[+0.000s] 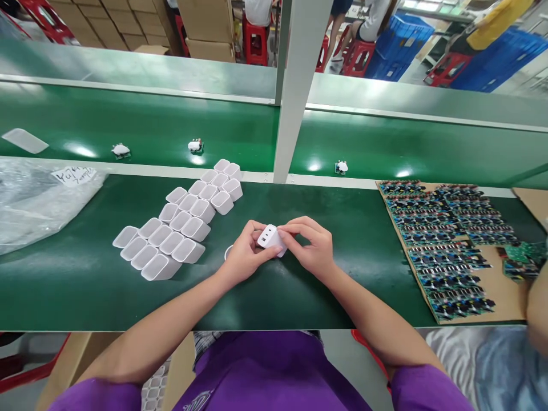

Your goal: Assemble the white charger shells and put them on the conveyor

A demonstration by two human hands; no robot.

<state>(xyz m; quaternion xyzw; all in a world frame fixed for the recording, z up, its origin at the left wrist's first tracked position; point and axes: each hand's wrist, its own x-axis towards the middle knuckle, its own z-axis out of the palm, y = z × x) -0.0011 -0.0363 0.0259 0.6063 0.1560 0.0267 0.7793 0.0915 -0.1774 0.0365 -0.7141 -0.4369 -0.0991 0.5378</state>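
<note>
A white USB charger (270, 236) with several port openings on its end face is held over the green bench in front of me. My left hand (248, 251) is closed round it from the left, thumb along the near side. From the right, my right hand (309, 242) pinches its upper right edge between thumb and forefinger. Left of my left hand, a white rounded rim (228, 251) shows, mostly hidden behind the hand. Further left stand rows of open white plastic housings (171, 240), grouped close together.
At right, a cardboard sheet (507, 297) carries rows of circuit boards (445, 268); a co-worker's arm (537, 308) is beside it. A clear plastic bag (38, 205) lies left. Small board assemblies (196, 146) sit on the green belt (240, 123) behind a white post (295, 85).
</note>
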